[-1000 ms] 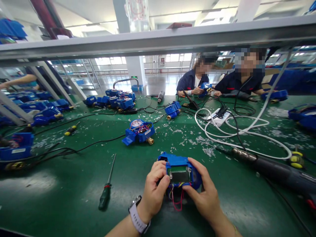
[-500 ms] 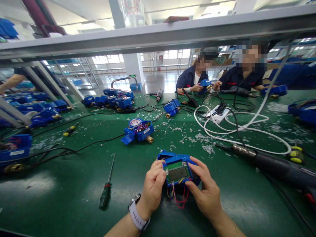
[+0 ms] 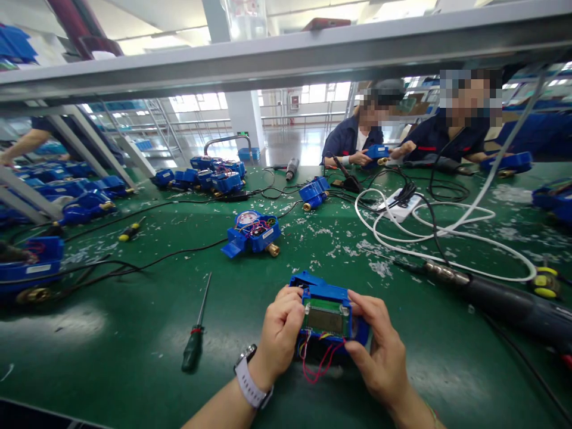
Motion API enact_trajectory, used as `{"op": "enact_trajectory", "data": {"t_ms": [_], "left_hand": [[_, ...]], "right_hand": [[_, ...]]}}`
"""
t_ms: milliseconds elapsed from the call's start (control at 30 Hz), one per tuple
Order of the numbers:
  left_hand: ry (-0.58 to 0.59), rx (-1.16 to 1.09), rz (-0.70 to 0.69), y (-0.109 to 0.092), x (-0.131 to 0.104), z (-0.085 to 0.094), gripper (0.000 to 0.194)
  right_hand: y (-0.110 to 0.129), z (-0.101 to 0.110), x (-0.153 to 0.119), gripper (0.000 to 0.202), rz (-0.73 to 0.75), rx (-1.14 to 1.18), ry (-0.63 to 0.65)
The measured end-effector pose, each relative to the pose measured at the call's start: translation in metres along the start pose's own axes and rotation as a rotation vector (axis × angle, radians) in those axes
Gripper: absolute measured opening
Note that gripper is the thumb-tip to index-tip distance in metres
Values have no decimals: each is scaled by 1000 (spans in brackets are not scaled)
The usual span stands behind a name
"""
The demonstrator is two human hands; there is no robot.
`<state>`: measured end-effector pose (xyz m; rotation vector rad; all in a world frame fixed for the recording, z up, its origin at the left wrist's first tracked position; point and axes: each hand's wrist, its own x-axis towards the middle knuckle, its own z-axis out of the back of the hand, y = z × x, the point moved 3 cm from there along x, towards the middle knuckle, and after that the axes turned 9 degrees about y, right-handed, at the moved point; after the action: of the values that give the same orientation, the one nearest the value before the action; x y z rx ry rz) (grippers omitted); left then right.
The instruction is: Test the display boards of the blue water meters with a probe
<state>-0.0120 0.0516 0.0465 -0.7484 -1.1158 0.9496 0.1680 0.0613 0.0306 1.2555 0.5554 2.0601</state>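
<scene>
Between my two hands is a blue water meter housing [image 3: 328, 291], with a green circuit board and its grey display [image 3: 325, 320] facing up at me. Thin red, yellow and white wires [image 3: 315, 372] hang from the board's near edge. My left hand [image 3: 282, 330] is closed on the housing's left side, thumb near the board's corner. On the right side my right hand [image 3: 379, 345] grips it, thumb at the near right corner and fingers along the far edge. Left of my hands, a green-handled screwdriver [image 3: 193, 348] lies on the green table [image 3: 134, 381].
An open blue meter [image 3: 252, 232] with a brass fitting sits ahead, another meter [image 3: 313, 193] behind it. At right lie a hot-air gun [image 3: 500, 304], white cable [image 3: 447, 232] and power strip [image 3: 400, 204]. Plastic scraps litter the table. Two co-workers [image 3: 357, 140] hold meters across from me.
The housing in my hands has turned slightly, so the display lies more level. My right-hand fingers have shifted along its edge. The whole view has shifted a little.
</scene>
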Motion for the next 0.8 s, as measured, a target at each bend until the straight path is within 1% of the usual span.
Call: {"op": "enact_trajectory", "data": {"t_ms": [167,267,367,500,633,800], "left_hand": [[44,158,-36,-4,-4,-7,53],[66,239,-80,-6,-8,-11,52],[93,283,-118,-6,-10,-14,51],[106,263,-58,-4,-9,-13,50],[127,227,1,-2,-6,-11,50],[137,157,21,-1,-3,-9,51]], "right_hand": [[3,-3,-2,58,-20,-36,6],[3,-4,-2,48,-67,-21,2],[3,-4,-1,37,-121,-7,-30],[2,-5,-1,30,-176,58,-52],[4,-6,1,26,-143,78,-45],[2,-6,0,29,-120,97,-1]]}}
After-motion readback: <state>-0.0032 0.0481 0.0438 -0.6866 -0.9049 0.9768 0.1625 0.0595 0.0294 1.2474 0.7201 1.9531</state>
